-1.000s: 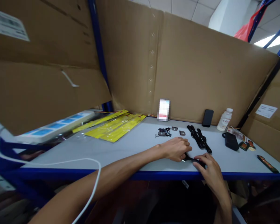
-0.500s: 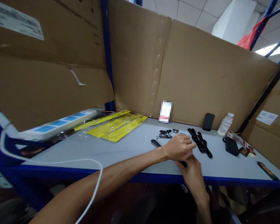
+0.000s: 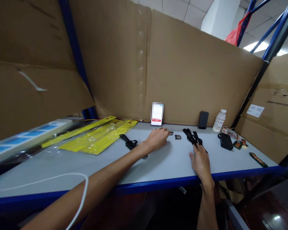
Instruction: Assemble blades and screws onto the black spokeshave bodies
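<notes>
My left hand (image 3: 157, 139) reaches forward over the table, palm down and fingers curled. What its fingertips hold, if anything, is hidden. Just beyond them lie small flat grey pieces, one of them a grey plate (image 3: 178, 137). My right hand (image 3: 201, 161) has its thumb apart, and its stretched fingers rest on the near ends of several long black pieces (image 3: 192, 136) with rounded, looped parts. Beside my left forearm lies another black piece (image 3: 129, 142) with a loop, partly covered by the arm.
Yellow cards with clear plastic (image 3: 103, 140) lie at left beside a white power strip (image 3: 26, 135). A lit phone (image 3: 157, 114) leans on the cardboard wall (image 3: 182, 70). A dark phone (image 3: 203, 120), a white bottle (image 3: 219, 120) and a black case (image 3: 225, 141) stand or lie right. A white cable (image 3: 83, 198) crosses my left arm.
My hands, together before around a black piece, have parted. The left has moved forward to the small pieces, the right onto the long black pieces. The view has turned left.
</notes>
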Demonstrator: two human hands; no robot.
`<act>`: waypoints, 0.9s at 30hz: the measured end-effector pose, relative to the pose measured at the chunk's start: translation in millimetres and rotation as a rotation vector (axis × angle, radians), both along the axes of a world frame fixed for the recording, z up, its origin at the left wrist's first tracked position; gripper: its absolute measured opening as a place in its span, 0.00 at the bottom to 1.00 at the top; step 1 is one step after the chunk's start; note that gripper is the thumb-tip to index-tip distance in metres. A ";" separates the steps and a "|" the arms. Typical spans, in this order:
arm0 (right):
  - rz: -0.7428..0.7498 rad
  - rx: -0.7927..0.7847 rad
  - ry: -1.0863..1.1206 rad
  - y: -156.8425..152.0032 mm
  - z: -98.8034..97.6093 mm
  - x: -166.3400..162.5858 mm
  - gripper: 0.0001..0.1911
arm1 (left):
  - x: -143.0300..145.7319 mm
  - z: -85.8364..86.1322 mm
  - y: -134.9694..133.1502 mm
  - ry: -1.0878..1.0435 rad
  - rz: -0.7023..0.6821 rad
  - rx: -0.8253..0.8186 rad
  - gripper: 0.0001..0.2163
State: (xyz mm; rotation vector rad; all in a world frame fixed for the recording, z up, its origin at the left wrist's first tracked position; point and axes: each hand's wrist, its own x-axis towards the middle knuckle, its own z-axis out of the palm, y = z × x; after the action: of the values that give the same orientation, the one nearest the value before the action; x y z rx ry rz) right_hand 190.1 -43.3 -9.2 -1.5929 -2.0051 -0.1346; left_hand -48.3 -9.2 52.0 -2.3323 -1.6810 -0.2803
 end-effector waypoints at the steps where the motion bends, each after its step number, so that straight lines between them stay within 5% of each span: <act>1: 0.007 -0.015 -0.039 0.9 -3.2 0.6 0.21 | -5.6 -5.0 4.1 0.010 0.010 -0.010 0.15; 6: 0.063 -0.042 -0.014 -14.5 -6.1 -6.6 0.18 | -31.1 -18.0 23.5 -0.041 -0.026 -0.098 0.14; 12: 0.046 -0.044 0.162 -33.6 4.6 -0.8 0.11 | -31.4 -10.9 33.1 -0.337 -0.301 -0.531 0.16; 16: 0.007 -0.027 0.218 -31.9 1.6 3.2 0.12 | -25.3 -7.9 29.3 -0.445 -0.394 -0.461 0.18; 19: -0.014 -0.027 0.188 -30.4 -0.2 2.2 0.12 | -30.3 -0.9 26.2 -0.382 -0.313 -0.250 0.15; 22: -0.045 -0.049 0.148 -30.2 0.8 -0.1 0.10 | -38.8 9.7 21.0 -0.195 -0.093 -0.108 0.08; 27: -0.046 -0.085 0.152 -29.2 1.3 -0.5 0.10 | -51.4 22.9 13.5 0.039 0.135 -0.099 0.13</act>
State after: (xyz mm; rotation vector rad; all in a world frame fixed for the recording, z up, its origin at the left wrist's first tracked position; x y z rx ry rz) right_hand 189.6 -72.5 -7.9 -1.6510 -1.8808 0.0539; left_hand -99.7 4.3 74.9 -2.2633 -1.8625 -0.1273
